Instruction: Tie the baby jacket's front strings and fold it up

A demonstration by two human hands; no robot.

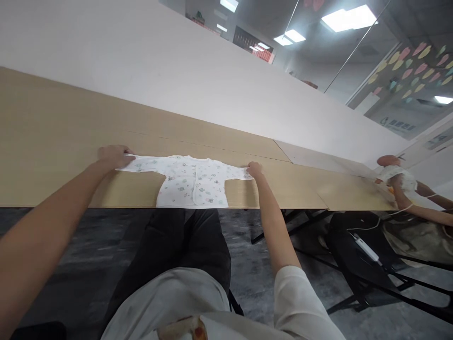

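A small white baby shirt point(193, 184) with a scattered print lies spread flat on the wooden table point(63, 137), its hem along the front edge. Both sleeves stretch out sideways. My left hand point(113, 157) grips the end of the left sleeve, fingers closed over the cuff. At the other cuff, my right hand point(255, 170) is closed on the end of the right sleeve. The fingertips of both hands are partly hidden.
A white wall point(159, 80) with glass above runs behind the table. On the right, another person point(406, 189) handles a doll-like figure at the table. A black chair point(357, 259) with a white power strip point(366, 247) stands below.
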